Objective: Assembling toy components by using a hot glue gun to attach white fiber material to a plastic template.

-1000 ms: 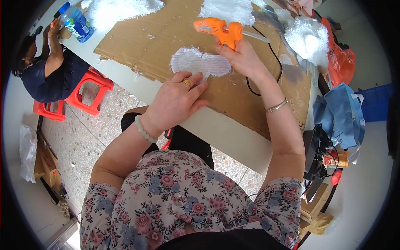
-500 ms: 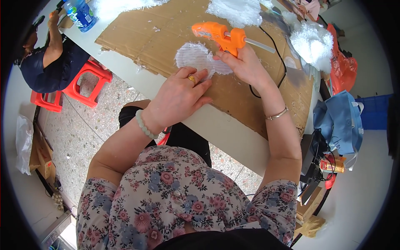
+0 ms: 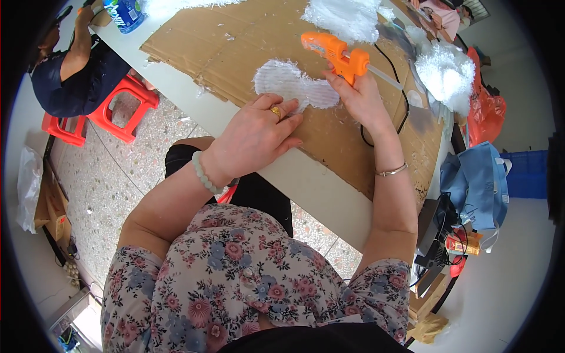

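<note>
My right hand (image 3: 360, 99) is wrapped round the grip of an orange glue gun (image 3: 338, 54), with a clear glue stick (image 3: 385, 76) jutting from its back end. The gun is above the cardboard, its nose pointing to the upper left. Below it lies a white, ribbed piece of fluffy fabric (image 3: 294, 85) with frayed edges. At that piece's near edge rests my left hand (image 3: 259, 132), its fingers somewhat bent and apart, the thumb sticking out to the right. Its fingertips touch the fabric.
A brown cardboard sheet (image 3: 206, 44) covers much of the white table (image 3: 318, 188). White fluffy bundles (image 3: 444, 73) lie at the back and right. A black cord (image 3: 406, 100) runs beside my right hand. A blue-labelled bottle (image 3: 125, 15) stands far left, near another person (image 3: 67, 82) by red stools (image 3: 126, 106).
My right hand has moved the glue gun to the right, away from the white fabric piece. My left hand stays at the fabric's near edge. The whole view has shifted slightly.
</note>
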Demonstrator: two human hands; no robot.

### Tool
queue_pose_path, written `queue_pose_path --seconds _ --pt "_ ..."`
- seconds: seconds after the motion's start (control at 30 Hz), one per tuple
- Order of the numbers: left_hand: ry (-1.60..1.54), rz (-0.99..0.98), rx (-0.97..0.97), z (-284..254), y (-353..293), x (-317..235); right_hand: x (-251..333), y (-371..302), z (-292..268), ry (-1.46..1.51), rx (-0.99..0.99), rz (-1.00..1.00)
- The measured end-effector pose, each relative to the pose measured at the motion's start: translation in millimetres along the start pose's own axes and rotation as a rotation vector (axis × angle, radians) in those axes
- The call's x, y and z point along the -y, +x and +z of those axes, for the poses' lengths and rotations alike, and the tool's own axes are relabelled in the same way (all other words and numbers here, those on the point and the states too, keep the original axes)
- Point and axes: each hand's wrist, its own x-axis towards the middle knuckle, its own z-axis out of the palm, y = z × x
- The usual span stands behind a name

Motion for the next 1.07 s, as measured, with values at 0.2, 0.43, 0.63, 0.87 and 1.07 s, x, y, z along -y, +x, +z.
queue_pose_path --seconds 0.2,0.43,0.63,0.87,1.07 --pt "0.0 0.006 -0.011 0 0 0 13 -6 -8 -0.002 0.062 0.013" --pt "-0.008 0.005 -0.012 0 0 0 7 -7 -14 0.225 0.066 0.02" --pt "-0.033 -0.004 0.01 -1 0 0 0 -7 -14 0.096 0.045 -0.019" --pt "-0.038 -0.004 0.0 -1 -1 0 13 -9 -6 0.136 -0.006 -0.004" --pt "-0.006 0.016 -0.003 3 -2 2 22 -7 14 -0.125 0.162 -0.086"
